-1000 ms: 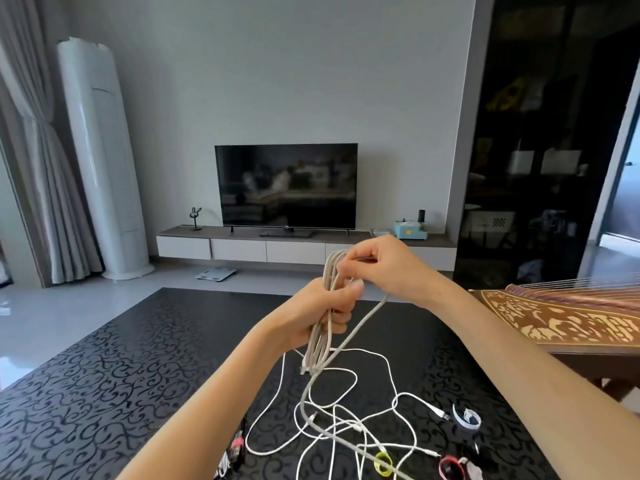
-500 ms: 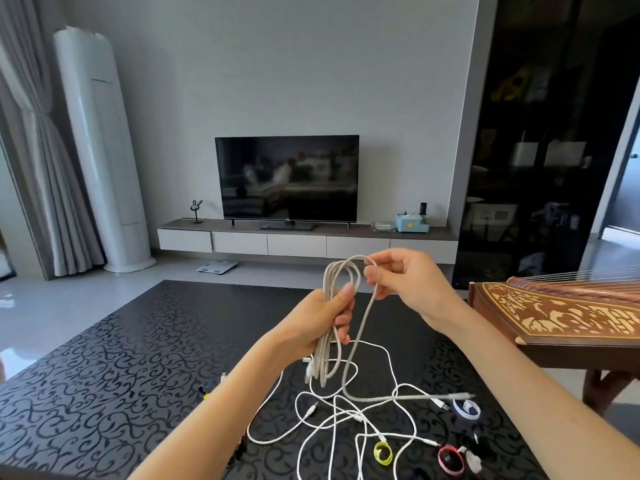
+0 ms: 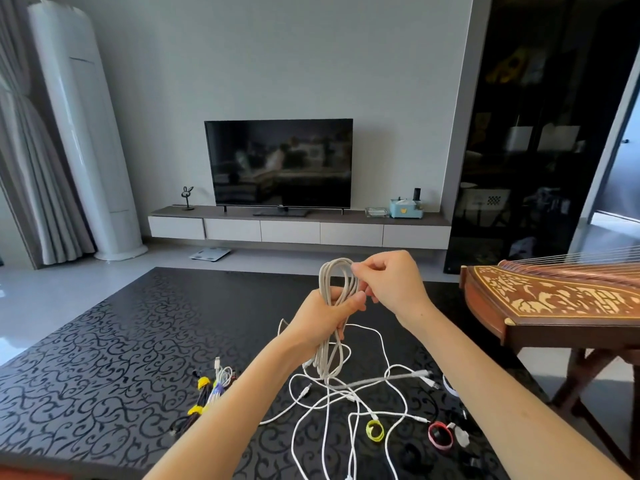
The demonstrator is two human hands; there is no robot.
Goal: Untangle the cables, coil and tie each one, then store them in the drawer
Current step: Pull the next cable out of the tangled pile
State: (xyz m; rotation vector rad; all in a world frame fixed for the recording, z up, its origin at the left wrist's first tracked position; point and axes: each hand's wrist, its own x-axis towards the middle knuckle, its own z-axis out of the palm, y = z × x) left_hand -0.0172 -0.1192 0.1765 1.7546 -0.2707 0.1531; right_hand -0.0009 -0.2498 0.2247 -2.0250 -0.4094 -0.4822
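beige cable coil (image 3: 337,285) in left hand (image 3: 320,323), right hand (image 3: 391,282) at its top

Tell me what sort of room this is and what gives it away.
Most likely a home living room: a flat television stands on a low console with drawers, and a tall white floor air conditioner stands by the curtains.
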